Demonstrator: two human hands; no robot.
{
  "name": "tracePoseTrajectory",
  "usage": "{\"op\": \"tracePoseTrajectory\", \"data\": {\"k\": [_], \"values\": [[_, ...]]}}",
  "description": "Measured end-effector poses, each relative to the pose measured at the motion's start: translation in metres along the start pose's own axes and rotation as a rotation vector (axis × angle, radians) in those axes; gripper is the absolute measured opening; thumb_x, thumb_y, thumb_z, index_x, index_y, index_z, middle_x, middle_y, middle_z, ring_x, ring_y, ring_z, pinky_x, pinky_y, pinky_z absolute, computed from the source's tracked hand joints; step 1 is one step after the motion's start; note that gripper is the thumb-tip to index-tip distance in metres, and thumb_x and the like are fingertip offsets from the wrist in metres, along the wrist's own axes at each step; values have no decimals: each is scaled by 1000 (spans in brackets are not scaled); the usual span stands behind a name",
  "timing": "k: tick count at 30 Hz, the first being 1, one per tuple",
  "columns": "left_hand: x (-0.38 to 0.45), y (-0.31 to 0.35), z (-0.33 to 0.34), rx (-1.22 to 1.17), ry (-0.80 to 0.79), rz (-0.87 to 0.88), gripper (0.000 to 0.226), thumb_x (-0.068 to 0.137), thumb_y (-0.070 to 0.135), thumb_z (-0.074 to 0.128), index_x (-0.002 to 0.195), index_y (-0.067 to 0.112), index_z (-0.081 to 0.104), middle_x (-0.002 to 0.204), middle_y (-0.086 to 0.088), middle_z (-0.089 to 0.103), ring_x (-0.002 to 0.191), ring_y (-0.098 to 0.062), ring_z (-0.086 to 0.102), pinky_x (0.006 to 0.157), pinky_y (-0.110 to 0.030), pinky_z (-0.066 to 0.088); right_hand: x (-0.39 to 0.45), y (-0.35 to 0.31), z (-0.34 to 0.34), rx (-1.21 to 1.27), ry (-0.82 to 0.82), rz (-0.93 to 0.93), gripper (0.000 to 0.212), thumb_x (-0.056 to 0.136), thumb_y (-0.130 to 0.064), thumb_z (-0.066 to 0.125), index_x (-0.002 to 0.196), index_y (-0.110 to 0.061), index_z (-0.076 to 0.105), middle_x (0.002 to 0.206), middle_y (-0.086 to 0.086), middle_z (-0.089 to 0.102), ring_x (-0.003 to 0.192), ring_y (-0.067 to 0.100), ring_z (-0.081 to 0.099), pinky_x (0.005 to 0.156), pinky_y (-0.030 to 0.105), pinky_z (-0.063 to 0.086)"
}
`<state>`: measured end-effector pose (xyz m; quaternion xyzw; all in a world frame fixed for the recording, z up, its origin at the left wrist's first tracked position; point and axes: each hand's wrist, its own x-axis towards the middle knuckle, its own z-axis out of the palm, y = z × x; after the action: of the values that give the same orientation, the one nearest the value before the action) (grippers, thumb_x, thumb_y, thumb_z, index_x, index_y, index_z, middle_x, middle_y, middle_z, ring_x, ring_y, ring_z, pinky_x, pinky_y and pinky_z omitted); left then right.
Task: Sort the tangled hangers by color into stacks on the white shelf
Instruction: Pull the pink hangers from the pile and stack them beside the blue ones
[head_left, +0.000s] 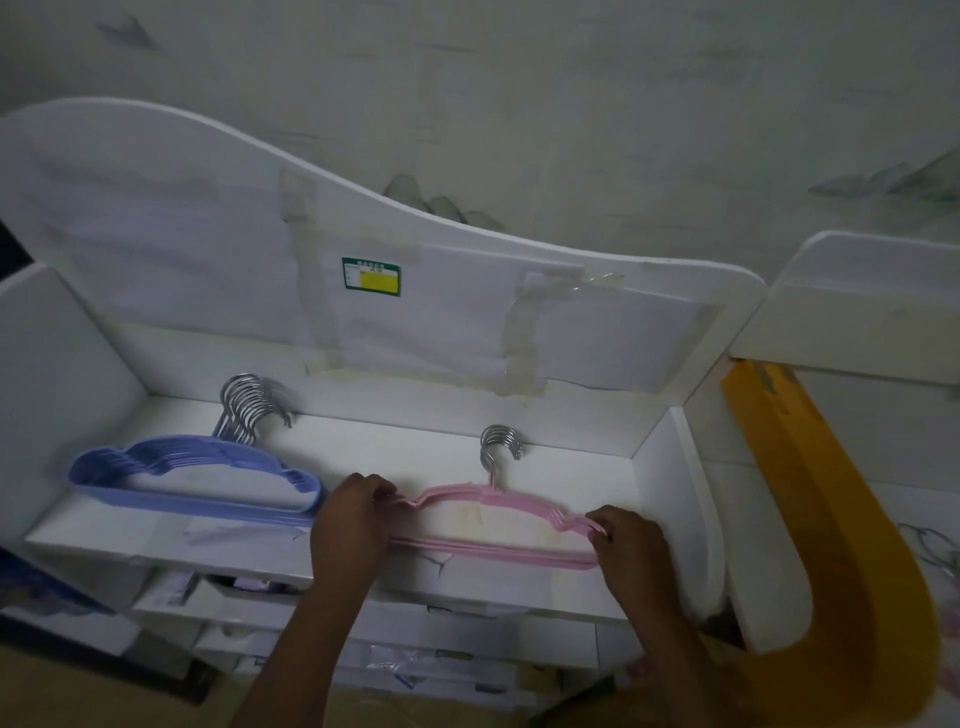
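Note:
A stack of pink hangers (498, 525) with metal hooks lies flat on the white shelf (395, 447), right of centre. My left hand (349, 519) grips the stack's left end. My right hand (626, 545) grips its right end. A stack of blue hangers (197, 475), hooks pointing to the back wall, lies on the left part of the shelf, apart from the pink ones.
The shelf has a tall curved back panel (363, 249) with taped paper and a green-yellow label (371, 277), and side walls. A yellow curved piece (841, 545) stands at the right. Lower drawers (415, 644) with loose items sit under the shelf.

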<state>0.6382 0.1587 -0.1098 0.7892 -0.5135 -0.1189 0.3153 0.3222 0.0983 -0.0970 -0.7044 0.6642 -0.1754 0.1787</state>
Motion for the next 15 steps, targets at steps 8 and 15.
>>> {"op": "tracePoseTrajectory", "data": {"k": [8,15], "values": [[13,10,-1,106,-101,-4,33,81,2,64,103,24,73,101,3,70,94,-16,65,79,-28,52,8,-6,-5,-129,-44,-9,24,87,-15,69,110,-20,73,103,-1,75,90,16,69,78,27,54],[18,9,7,99,-170,4,28,85,9,63,102,28,74,98,5,73,89,-14,67,83,-26,53,13,-19,-1,-272,-86,-73,12,91,-20,64,95,-25,74,90,-4,73,80,11,67,64,20,44]]}}
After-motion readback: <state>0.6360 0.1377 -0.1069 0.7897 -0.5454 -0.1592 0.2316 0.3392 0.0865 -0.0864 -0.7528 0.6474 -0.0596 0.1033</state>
